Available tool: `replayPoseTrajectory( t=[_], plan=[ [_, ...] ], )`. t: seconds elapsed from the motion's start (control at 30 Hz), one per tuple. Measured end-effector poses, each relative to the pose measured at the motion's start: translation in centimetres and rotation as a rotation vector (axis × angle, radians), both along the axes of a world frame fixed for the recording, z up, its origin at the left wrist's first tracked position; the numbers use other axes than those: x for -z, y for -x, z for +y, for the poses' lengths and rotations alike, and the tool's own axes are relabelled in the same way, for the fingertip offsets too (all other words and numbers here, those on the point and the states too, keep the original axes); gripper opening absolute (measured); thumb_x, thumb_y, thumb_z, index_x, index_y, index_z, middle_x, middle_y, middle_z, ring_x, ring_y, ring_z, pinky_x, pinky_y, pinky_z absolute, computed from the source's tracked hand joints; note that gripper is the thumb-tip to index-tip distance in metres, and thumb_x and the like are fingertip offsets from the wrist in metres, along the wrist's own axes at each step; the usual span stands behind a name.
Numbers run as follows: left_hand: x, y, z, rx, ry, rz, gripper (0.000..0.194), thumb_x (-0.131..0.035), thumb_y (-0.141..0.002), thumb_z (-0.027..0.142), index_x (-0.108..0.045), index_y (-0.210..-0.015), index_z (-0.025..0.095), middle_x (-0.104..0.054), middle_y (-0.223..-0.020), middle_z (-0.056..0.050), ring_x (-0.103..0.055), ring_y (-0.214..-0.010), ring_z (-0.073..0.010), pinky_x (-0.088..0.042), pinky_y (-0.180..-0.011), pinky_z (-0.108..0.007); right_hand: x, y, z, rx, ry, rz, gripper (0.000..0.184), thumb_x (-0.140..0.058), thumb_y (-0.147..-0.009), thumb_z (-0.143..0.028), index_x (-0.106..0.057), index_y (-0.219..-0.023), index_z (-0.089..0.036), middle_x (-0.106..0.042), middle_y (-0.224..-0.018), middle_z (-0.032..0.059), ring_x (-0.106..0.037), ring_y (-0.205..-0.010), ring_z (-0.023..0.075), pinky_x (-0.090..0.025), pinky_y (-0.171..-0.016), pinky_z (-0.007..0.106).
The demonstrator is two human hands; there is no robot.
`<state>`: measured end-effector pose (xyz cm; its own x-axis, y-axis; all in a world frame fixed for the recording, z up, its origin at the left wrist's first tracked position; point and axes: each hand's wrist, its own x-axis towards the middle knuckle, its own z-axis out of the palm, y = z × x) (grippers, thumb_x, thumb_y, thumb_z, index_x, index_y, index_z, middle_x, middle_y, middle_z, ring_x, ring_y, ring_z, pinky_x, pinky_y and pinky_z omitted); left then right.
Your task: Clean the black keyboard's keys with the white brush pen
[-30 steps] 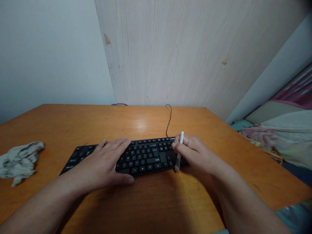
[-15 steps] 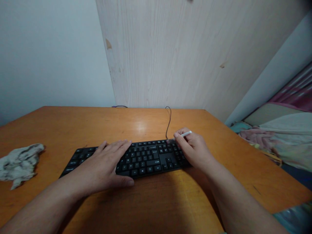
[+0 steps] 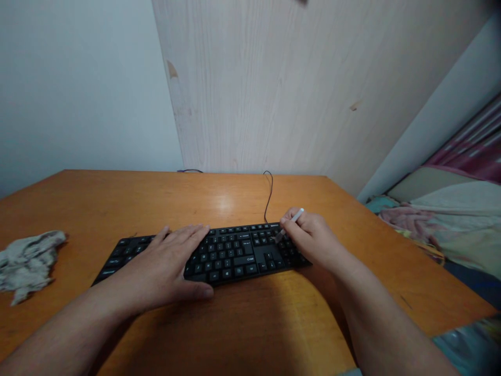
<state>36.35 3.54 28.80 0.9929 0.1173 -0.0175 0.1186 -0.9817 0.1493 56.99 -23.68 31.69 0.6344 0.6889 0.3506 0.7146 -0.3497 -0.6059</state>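
A black keyboard [image 3: 242, 253] lies on the wooden table at a slight slant. My left hand [image 3: 168, 266] rests flat across its left part, fingers stretched along the keys and thumb at the near edge, hiding many keys. Over the right end, my right hand [image 3: 309, 232] is closed around a small brush [image 3: 296, 216] with a white handle. The brush's tip points down and left onto the keys beside the number pad. My right fingers cover part of the handle.
A crumpled grey-white cloth [image 3: 31, 263] lies on the left of the table [image 3: 117, 201]. The thin black cable [image 3: 270, 196] runs from the keyboard to the back edge. Another bit of cable [image 3: 190, 171] shows there. Bedding [image 3: 450, 214] is beyond the right edge.
My right hand has tilted the brush more upright, and its tip now shows on the keys left of the number pad. My left hand stays on the keyboard.
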Motion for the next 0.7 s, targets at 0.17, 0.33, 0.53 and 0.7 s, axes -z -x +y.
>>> replayPoseTrajectory(
  t=[0.17, 0.33, 0.53, 0.7],
  plan=[
    [-0.1, -0.2, 0.0, 0.005, 0.012, -0.018, 0.124, -0.063, -0.068, 0.086, -0.024, -0.164, 0.019, -0.036, -0.164, -0.018, -0.033, -0.149, -0.0455, -0.017, -0.122, -0.065, -0.9, 0.2, -0.7, -0.119, 0.042, 0.075, 0.032, -0.045, -0.100, -0.031, -0.054, -0.071, -0.021, -0.061, -0.066, -0.0001, -0.058, -0.063, 0.0154, -0.039, -0.062, 0.029],
    [-0.1, -0.2, 0.1, 0.007, 0.000, -0.023, 0.124, -0.062, -0.068, 0.087, -0.023, -0.165, 0.019, -0.036, -0.164, -0.018, -0.034, -0.149, -0.0450, -0.016, -0.122, -0.065, -1.3, 0.3, -1.2, -0.304, 0.076, 0.286, 0.027, -0.045, -0.096, -0.021, -0.055, -0.071, -0.021, -0.063, -0.061, -0.0017, -0.059, -0.059, 0.0138, -0.039, -0.058, 0.027],
    [-0.1, -0.1, 0.1, 0.000, 0.006, -0.012, 0.124, -0.062, -0.068, 0.087, -0.023, -0.164, 0.019, -0.034, -0.164, -0.018, -0.033, -0.150, -0.0453, -0.017, -0.122, -0.066, -0.9, 0.2, -1.0, -0.266, 0.075, 0.320, 0.033, -0.042, -0.099, -0.026, -0.054, -0.069, -0.021, -0.065, -0.062, 0.0004, -0.061, -0.060, 0.0156, -0.040, -0.058, 0.028],
    [0.2, -0.1, 0.2, -0.002, 0.002, -0.021, 0.123, -0.062, -0.068, 0.087, -0.026, -0.164, 0.019, -0.035, -0.164, -0.017, -0.033, -0.150, -0.0448, -0.016, -0.123, -0.065, -0.2, -0.7, -0.4, -0.036, -0.038, 0.050, 0.036, -0.047, -0.101, -0.037, -0.057, -0.070, -0.021, -0.062, -0.070, 0.0018, -0.057, -0.067, 0.0170, -0.041, -0.066, 0.031]
  ],
)
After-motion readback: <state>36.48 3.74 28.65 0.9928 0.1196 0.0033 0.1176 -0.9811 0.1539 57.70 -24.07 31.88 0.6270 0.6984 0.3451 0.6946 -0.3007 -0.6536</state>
